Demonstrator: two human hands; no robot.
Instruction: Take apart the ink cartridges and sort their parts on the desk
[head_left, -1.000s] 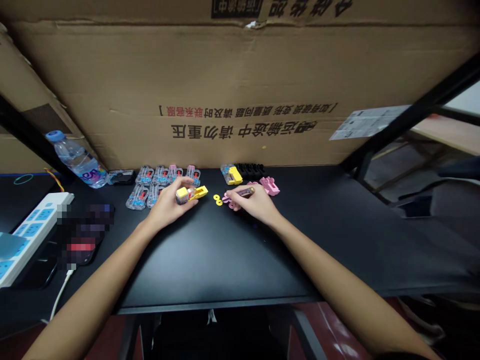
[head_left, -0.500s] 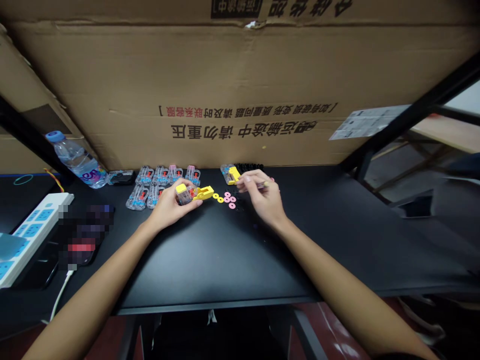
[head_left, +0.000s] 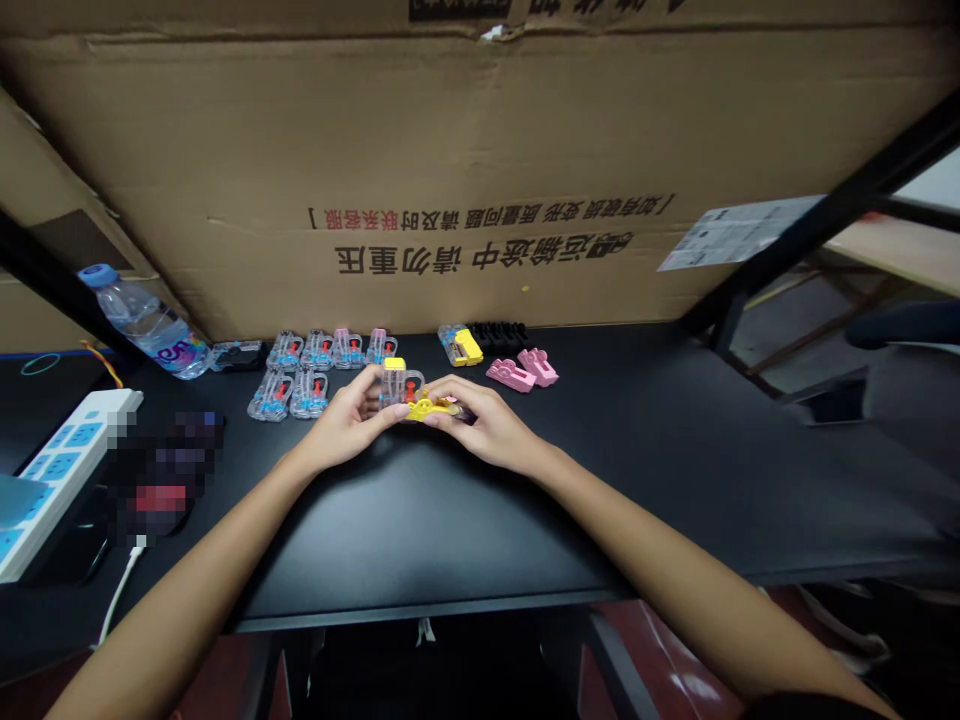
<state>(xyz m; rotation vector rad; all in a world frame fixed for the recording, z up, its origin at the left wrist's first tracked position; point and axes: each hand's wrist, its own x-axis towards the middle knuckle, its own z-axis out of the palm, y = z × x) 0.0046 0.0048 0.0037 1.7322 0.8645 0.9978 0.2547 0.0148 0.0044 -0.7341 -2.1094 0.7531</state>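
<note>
In front of me, both hands are on a small clear plastic device point(head_left: 393, 385) with a yellow cap, a red part inside and a yellow piece point(head_left: 421, 409) at its lower right. My left hand point(head_left: 346, 425) is closed around the clear side, its thumb near the yellow piece. From the right, my right hand point(head_left: 487, 420) pinches the yellow piece, fingers closed. A dark, slim object point(head_left: 463, 412) shows at these fingers; its kind is unclear. Whatever lies on the table behind the right hand is hidden.
Several similar clear devices point(head_left: 289, 350) stand in rows at left. Behind lie a yellow-and-clear device point(head_left: 459, 345), black pieces point(head_left: 499, 337) and two pink pieces point(head_left: 512, 375). A water bottle point(head_left: 154, 325), power strip point(head_left: 67, 470) and phone point(head_left: 169, 470) are at far left; a cardboard wall point(head_left: 450, 130) rises behind.
My right hand has moved left and down onto the yellow piece of the device, uncovering the pink pieces. The device has shifted slightly right, and the small yellow and pink rings are now out of sight.
</note>
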